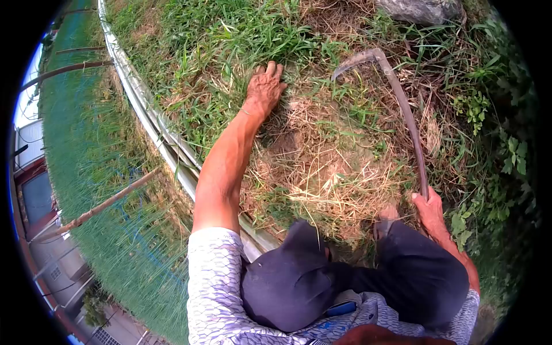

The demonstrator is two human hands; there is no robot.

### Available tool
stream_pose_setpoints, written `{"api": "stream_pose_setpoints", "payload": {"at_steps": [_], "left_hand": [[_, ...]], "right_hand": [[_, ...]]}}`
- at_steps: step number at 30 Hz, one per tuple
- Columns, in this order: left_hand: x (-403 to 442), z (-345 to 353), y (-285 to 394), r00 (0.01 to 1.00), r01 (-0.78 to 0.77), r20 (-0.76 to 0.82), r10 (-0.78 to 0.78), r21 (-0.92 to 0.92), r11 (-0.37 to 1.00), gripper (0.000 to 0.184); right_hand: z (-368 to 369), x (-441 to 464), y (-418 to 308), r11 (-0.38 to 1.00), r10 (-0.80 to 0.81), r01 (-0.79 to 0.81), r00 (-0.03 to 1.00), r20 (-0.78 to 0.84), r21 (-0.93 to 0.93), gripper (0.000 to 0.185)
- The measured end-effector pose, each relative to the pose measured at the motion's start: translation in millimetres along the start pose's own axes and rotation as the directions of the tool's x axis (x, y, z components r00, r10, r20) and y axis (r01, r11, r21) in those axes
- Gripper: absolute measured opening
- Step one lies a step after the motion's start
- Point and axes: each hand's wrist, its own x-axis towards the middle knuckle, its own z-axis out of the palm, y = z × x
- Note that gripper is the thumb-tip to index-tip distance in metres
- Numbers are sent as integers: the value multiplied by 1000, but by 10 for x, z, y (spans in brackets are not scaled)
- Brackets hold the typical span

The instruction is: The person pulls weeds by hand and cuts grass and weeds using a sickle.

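My right hand is wrapped round the lower end of a long-handled sickle. The sickle's wooden handle runs up and away from me, and its curved blade points left over the grass. My left hand reaches forward, palm down, at the edge of a green grass clump. Its fingers are slightly apart, with the tips partly lost among the blades, and I make out nothing held in it. Dry cut straw lies on the bare soil between my hands and my bent knees.
Pale pipes run along the left side, with a green net and wooden poles beyond them. A grey rock lies at the top. Leafy plants border the right. Buildings show at far left.
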Motion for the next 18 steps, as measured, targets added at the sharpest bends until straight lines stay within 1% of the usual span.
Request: {"api": "stream_pose_setpoints", "payload": {"at_steps": [1, 2, 3, 4, 5, 6, 7, 8, 9, 11, 12, 13, 15, 16, 17, 18], "left_hand": [[-22, -52, -26, 999, 43, 25, -45, 80, 996, 46], [14, -40, -78, 999, 6, 46, -10, 73, 997, 36], [42, -2, -147, 997, -28, 68, 24, 65, 997, 30], [12, -25, -216, 986, -98, 136, 94, 17, 995, 29], [-65, -29, -230, 986, -99, 136, 95, 21, 995, 29], [-158, 25, -249, 983, -134, 115, 141, -70, 989, 30], [-244, 41, -247, 978, -170, 93, 187, -164, 972, 32], [-341, 69, -236, 974, -208, 50, 221, -189, 960, 33], [-435, 37, -218, 973, -209, 55, 223, -193, 959, 33], [-640, -124, -200, 963, -222, 117, 245, -183, 958, 34], [-789, -183, -235, 974, -180, 93, 205, -230, 957, 36], [-949, -266, -281, 978, -175, 71, 197, -238, 955, 35], [-1265, -297, -410, 981, -154, 79, 175, -218, 964, 34], [-1420, -276, -484, 983, -140, 84, 161, -215, 967, 34], [-1553, -223, -547, 992, -102, 54, 117, -222, 970, 34], [-1600, -204, -567, 997, -69, 19, 75, -231, 971, 35]], "right_hand": [[-40, 4, -60, 998, -15, 16, 1000, 21, -56, 30], [-81, 17, -138, 999, -9, 10, 1000, 17, -52, 30], [-121, 34, -230, 999, 5, -2, 998, 55, -54, 32], [-147, 72, -321, 998, 16, -11, 996, 93, -56, 33], [-145, 135, -388, 998, 24, -16, 991, 134, -58, 35], [-112, 212, -428, 997, -44, 53, 989, 143, -60, 36], [-52, 291, -529, 997, -44, 53, 989, 143, -54, 36], [40, 353, -678, 999, -40, 39, 982, 183, 8, 35], [125, 413, -805, 997, -37, 22, 975, 221, 68, 35], [409, 630, -815, 984, -130, 97, 966, 224, 152, 30], [551, 668, -738, 974, -108, 57, 967, 231, 219, 31], [635, 703, -475, 985, -135, 108, 969, 206, 138, 31], [502, 446, 34, 988, -138, 149, 961, 239, -32, 31], [360, 294, 296, 989, -102, 125, 963, 249, -78, 30], [259, 195, 444, 988, -63, 96, 966, 252, -121, 30], [209, 176, 361, 987, -68, 101, 965, 253, -121, 30]]}}
